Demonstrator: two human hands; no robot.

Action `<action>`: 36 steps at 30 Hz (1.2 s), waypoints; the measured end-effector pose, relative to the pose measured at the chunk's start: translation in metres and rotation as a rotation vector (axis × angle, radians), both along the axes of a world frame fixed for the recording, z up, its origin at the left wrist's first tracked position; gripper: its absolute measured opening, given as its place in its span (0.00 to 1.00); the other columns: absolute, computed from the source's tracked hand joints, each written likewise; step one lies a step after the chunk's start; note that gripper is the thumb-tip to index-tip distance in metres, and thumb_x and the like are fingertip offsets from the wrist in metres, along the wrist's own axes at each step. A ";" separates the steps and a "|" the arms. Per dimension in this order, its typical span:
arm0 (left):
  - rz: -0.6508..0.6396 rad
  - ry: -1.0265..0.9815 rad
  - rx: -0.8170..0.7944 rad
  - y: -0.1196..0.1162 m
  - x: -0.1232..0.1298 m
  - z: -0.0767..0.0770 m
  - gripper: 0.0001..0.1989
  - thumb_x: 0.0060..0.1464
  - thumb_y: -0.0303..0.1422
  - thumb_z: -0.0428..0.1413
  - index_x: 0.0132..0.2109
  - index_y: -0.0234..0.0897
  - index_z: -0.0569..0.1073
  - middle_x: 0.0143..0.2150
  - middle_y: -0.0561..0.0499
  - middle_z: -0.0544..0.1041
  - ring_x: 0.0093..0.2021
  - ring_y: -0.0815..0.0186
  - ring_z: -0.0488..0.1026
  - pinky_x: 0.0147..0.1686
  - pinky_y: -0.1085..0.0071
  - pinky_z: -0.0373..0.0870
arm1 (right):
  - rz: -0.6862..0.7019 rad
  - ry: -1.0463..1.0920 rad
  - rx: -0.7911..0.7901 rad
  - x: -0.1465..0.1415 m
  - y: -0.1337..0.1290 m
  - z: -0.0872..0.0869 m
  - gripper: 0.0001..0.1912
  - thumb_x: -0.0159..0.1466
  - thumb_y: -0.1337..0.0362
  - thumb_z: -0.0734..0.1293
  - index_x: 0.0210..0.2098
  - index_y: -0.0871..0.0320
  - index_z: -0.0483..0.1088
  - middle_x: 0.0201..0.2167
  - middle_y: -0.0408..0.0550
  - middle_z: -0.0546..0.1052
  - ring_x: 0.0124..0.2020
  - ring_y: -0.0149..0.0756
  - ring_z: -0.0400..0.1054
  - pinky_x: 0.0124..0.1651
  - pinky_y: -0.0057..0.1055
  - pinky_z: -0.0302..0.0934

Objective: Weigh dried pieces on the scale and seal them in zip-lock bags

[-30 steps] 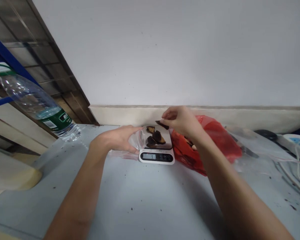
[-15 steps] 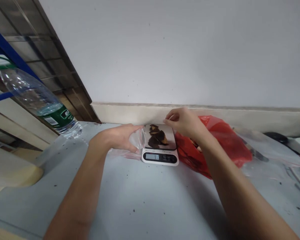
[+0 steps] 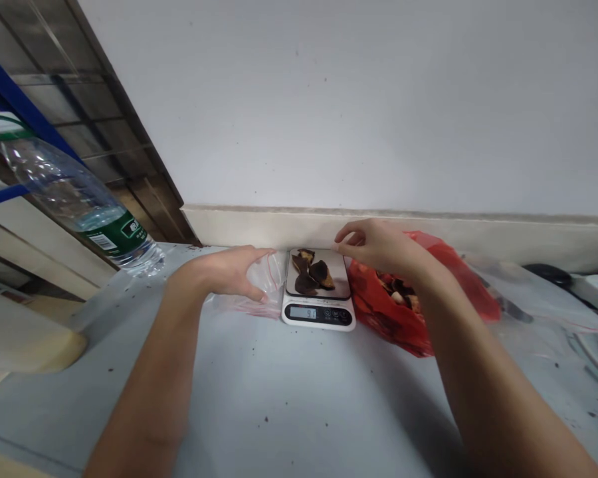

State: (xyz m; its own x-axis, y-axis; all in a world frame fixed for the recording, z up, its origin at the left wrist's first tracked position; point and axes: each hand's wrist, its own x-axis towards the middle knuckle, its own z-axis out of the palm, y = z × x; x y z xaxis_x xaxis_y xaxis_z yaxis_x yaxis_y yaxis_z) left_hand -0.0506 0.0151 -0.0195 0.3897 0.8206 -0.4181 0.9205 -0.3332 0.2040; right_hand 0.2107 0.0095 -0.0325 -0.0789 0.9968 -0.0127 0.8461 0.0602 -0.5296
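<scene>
Head view. The kitchen scale stands near the wall, its display end toward the wearer and its long axis running wallward. On its plate lie dark dried pieces; the right-hand one slants from far left to near right, tan edge rightward. The left hand, thumb and fingers spread, touches a clear bag beside the scale. The right hand hovers near the plate's far right corner, fingers part-curled; whether they grip anything cannot be told. An open red bag lies to the right.
</scene>
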 end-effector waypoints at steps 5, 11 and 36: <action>0.078 0.036 -0.038 -0.002 0.002 0.003 0.54 0.46 0.48 0.61 0.77 0.43 0.50 0.77 0.42 0.57 0.74 0.45 0.58 0.69 0.56 0.58 | 0.020 -0.008 -0.063 0.001 0.002 -0.003 0.10 0.67 0.64 0.68 0.46 0.56 0.79 0.43 0.53 0.85 0.41 0.40 0.79 0.40 0.30 0.68; 0.103 0.052 -0.054 -0.002 0.002 0.004 0.55 0.47 0.47 0.61 0.77 0.42 0.49 0.78 0.41 0.55 0.74 0.46 0.57 0.69 0.56 0.58 | 0.070 -0.086 -0.160 -0.004 0.000 0.003 0.24 0.69 0.58 0.67 0.63 0.53 0.72 0.55 0.56 0.81 0.54 0.48 0.76 0.54 0.38 0.68; -0.053 -0.050 -0.043 0.002 0.013 -0.012 0.52 0.49 0.46 0.63 0.77 0.43 0.52 0.75 0.40 0.61 0.71 0.44 0.61 0.67 0.54 0.61 | 0.429 -0.125 -0.176 -0.026 0.010 -0.015 0.16 0.54 0.81 0.65 0.29 0.55 0.79 0.21 0.41 0.78 0.24 0.33 0.71 0.28 0.26 0.60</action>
State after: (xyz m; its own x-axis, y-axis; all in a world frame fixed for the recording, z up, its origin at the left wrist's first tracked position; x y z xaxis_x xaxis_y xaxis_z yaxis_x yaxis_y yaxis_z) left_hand -0.0373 0.0168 -0.0313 0.4532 0.7799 -0.4317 0.8902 -0.3711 0.2642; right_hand 0.1847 0.0197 -0.0476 -0.4697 0.8565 -0.2139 0.8225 0.3365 -0.4586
